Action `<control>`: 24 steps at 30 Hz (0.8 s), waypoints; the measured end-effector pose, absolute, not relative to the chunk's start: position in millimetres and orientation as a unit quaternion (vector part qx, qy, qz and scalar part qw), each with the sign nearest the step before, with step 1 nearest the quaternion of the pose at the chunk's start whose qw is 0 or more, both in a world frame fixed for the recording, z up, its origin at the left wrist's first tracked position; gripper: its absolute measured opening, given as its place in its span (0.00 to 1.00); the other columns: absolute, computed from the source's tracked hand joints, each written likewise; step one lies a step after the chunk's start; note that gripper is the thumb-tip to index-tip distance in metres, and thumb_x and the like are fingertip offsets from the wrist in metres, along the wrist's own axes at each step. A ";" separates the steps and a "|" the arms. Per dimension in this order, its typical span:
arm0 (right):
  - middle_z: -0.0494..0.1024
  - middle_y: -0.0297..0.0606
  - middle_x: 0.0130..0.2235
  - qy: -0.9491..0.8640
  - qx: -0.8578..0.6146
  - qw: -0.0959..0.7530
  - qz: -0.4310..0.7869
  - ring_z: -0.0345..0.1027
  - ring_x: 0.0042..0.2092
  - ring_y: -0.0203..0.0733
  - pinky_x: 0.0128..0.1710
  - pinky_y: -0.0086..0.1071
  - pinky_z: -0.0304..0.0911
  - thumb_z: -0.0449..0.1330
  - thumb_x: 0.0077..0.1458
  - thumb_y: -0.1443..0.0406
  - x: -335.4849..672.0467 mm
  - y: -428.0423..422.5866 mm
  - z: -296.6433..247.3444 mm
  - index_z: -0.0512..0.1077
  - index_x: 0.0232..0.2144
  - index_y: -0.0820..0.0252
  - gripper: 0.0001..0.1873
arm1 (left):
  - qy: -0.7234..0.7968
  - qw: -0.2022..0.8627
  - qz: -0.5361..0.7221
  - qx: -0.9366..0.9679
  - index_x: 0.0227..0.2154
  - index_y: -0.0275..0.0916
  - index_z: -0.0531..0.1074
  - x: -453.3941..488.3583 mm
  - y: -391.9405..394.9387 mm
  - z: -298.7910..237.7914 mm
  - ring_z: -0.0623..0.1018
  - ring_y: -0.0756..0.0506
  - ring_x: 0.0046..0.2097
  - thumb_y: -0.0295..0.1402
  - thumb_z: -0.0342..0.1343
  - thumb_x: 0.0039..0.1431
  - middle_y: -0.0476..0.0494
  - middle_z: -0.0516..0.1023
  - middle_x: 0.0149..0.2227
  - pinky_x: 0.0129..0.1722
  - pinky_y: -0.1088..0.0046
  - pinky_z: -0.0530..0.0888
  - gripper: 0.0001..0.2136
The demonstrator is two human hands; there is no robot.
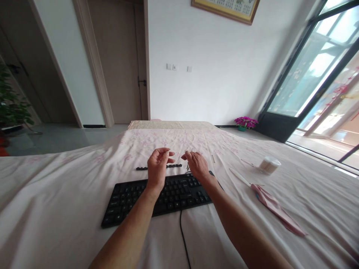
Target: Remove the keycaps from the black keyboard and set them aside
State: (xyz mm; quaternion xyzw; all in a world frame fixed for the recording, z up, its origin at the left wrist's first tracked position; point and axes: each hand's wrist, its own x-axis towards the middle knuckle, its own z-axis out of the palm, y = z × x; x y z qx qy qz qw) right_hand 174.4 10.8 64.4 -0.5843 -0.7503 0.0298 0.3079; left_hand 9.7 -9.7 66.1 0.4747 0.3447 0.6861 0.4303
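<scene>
Keyboard (179, 192) just below frame centre; keycap row (175, 165) beyond, part-hidden by left hand (159, 158)
Left half-curled, right hand (195, 162) loosely bunched; can't tell if either holds anything
Risk: low-sweeping fingers could scatter row

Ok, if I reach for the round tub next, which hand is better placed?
Probably your right hand: it's nearer the round tub, while your left hand is farther off, with the right hand between it and the tub.

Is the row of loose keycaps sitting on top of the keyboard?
No, the keycaps lie on the tablecloth, just beyond the keyboard's far edge.
</scene>
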 end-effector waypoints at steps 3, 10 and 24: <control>0.79 0.32 0.34 -0.741 -0.595 0.306 0.064 0.70 0.40 0.38 0.44 0.29 0.56 0.33 0.66 0.53 172.4 3.7 64.9 0.75 0.33 0.54 0.31 | 0.369 0.403 0.630 0.551 0.35 0.36 0.71 -20.2 -6.9 72.9 0.78 0.47 0.31 0.38 0.56 0.53 0.43 0.79 0.32 0.36 0.70 0.74 0.11; 0.79 0.39 0.37 -0.684 -0.587 0.372 0.223 0.70 0.40 0.41 0.44 0.32 0.60 0.27 0.63 0.49 189.0 6.6 46.6 0.77 0.35 0.58 0.41 | 0.529 0.291 0.534 0.592 0.31 0.39 0.75 -119.9 6.6 33.1 0.78 0.40 0.41 0.39 0.58 0.47 0.42 0.81 0.34 0.48 0.63 0.69 0.10; 0.80 0.41 0.30 -0.687 -0.598 0.316 0.266 0.73 0.36 0.44 0.44 0.35 0.63 0.36 0.61 0.48 224.1 10.9 22.3 0.78 0.31 0.61 0.36 | 0.483 0.421 0.560 0.526 0.41 0.35 0.73 -131.2 -24.4 -1.1 0.77 0.42 0.42 0.51 0.51 0.54 0.38 0.79 0.40 0.48 0.63 0.69 0.23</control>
